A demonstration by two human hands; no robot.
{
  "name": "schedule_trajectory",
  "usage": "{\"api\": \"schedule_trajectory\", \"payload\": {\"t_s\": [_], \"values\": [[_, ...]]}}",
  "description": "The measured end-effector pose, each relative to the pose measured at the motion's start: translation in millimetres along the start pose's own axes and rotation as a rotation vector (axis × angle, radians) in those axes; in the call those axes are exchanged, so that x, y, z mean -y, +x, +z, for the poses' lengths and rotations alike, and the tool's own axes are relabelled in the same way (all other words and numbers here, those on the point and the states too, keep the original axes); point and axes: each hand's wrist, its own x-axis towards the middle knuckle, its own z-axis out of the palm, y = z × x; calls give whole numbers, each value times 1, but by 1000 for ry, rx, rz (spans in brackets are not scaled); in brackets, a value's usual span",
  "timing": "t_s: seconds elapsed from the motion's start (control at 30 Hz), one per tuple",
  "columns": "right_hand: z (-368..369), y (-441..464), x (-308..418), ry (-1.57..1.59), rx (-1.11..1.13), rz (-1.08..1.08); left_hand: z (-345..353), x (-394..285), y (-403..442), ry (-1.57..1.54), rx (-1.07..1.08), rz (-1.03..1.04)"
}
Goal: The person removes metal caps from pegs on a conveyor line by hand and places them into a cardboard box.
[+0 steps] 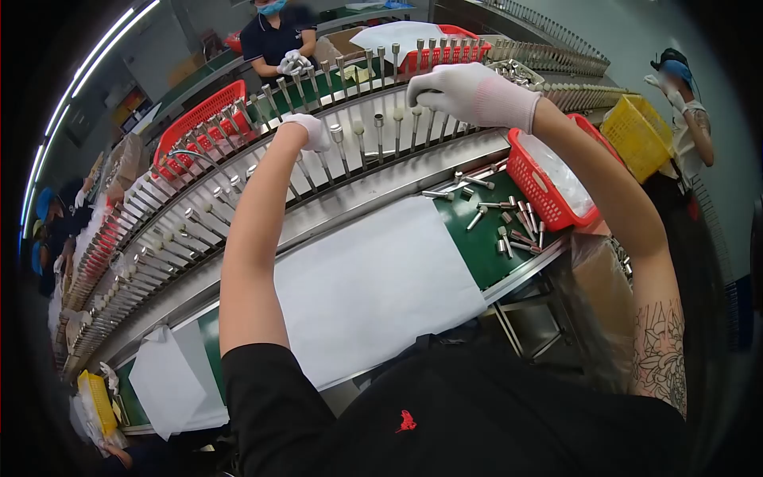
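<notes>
In a white glove, my left hand (311, 132) is among the upright metal rods of the long conveyor, its fingers mostly hidden from me. Next to it stands a rod topped with a silver cap (337, 133). My right hand (455, 89), also gloved, reaches over the same row with fingers bent and drawn together. Just below its fingertips is a rod with a pale top (416, 113); what the fingers hold, if anything, is hidden. Between the hands stands a rod with a dark-mouthed silver cap (378, 121).
White sheet (366, 286) covers part of the green bench. Loose silver caps and small tubes (517, 219) lie right of it, near a red basket (548, 187). A yellow basket (636, 135) stands farther right. Across the conveyor, a co-worker (278, 40) wears white gloves.
</notes>
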Motion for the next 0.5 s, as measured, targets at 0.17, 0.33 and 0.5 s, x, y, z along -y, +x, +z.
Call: {"api": "schedule_trajectory", "payload": {"t_s": [0.17,0.33,0.5], "values": [[82,83,-18,117,51,121,-92,24,-140,-76,-315,31],[149,214,71,-138,96,70,-59,71,-281,-35,-430,-178],[187,278,89,-293,351,95,30,93,-305,-136,-364,-304]]}}
